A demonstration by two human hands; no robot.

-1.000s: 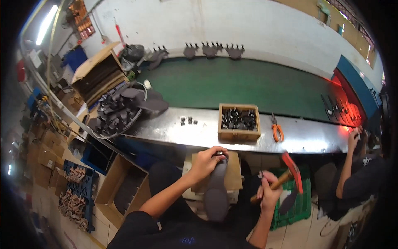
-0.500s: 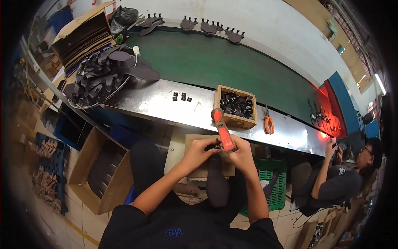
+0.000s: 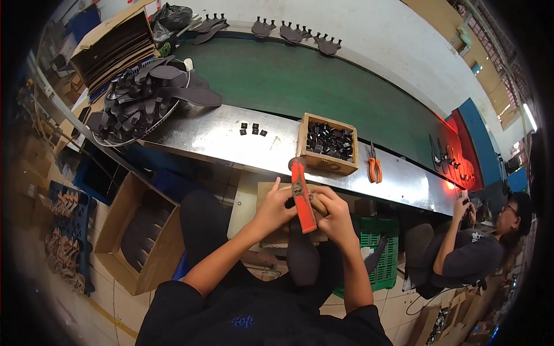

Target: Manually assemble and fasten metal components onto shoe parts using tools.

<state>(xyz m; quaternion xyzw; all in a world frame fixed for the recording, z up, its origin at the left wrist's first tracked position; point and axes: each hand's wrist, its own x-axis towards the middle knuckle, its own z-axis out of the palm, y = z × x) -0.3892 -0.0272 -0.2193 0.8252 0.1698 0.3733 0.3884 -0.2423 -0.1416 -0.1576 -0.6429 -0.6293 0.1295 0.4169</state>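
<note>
Pretty busy workshop here. The person sits at a long steel desk [image 3: 219,135] with a green conveyor belt [image 3: 300,81] running behind it and a pale wall past that. Both hands meet low over the lap: the right hand [image 3: 334,216] has its fingers wrapped tight around the wooden handle of a red-headed hammer [image 3: 302,196], head pointing up toward the desk edge. The left hand [image 3: 274,207] sits right against the hammer, fingers curled in at a small piece; what exactly it pinches is too small to tell. A dark shoe upper [image 3: 303,256] sits in the lap just under both hands.

On the desk: a wooden box of small black parts [image 3: 328,143], a few loose black clips [image 3: 251,129] well to its left, and orange pliers [image 3: 375,167] just right of the box. A wire basket piled with dark cut pieces [image 3: 138,104] sits at the far left end. More dark uppers [image 3: 294,32] line the far side of the belt.

Floor level has an open cardboard box [image 3: 135,233] on the left and a green plastic crate [image 3: 381,254] on the right. Another person [image 3: 467,254] sits further right along the desk.
</note>
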